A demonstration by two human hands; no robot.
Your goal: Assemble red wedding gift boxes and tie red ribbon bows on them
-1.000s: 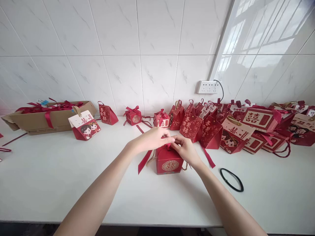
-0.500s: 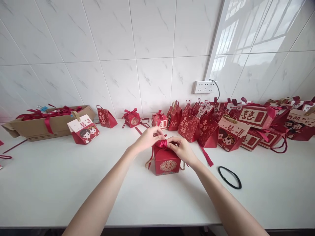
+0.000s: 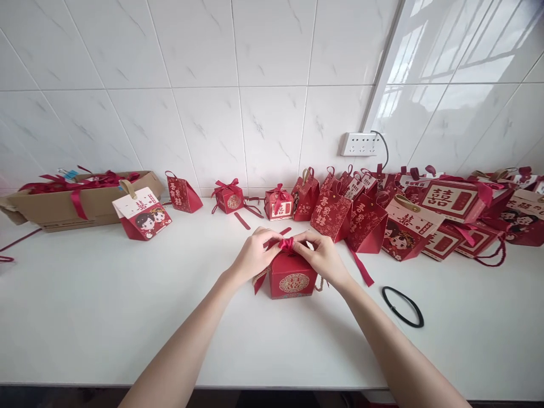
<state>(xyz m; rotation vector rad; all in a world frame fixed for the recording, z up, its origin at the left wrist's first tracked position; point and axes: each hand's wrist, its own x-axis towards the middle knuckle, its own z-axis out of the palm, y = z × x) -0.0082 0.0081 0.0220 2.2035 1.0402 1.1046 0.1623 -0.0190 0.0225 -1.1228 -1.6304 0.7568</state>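
A red gift box (image 3: 293, 281) with a round gold emblem stands upright on the white table before me. On its top lies a dark red satin ribbon (image 3: 287, 244), gathered into a knot or bow. My left hand (image 3: 254, 253) pinches the ribbon from the left, and my right hand (image 3: 322, 255) pinches it from the right, thumbs close together. Ribbon tails and a twisted rope handle (image 3: 319, 285) hang at the box's sides. The fingertips partly cover the knot.
Several red gift boxes (image 3: 331, 212) crowd the back right. Left stand a cardboard box (image 3: 59, 212) full of ribbons and a box with cartoon figures (image 3: 147, 218). A black hair tie (image 3: 403, 306) lies at right. A socket strip (image 3: 361, 144) is on the tiled wall.
My left hand has come down onto the ribbon, its fingers now closed close to the knot. My right hand stays at the ribbon. The view has shifted slightly.
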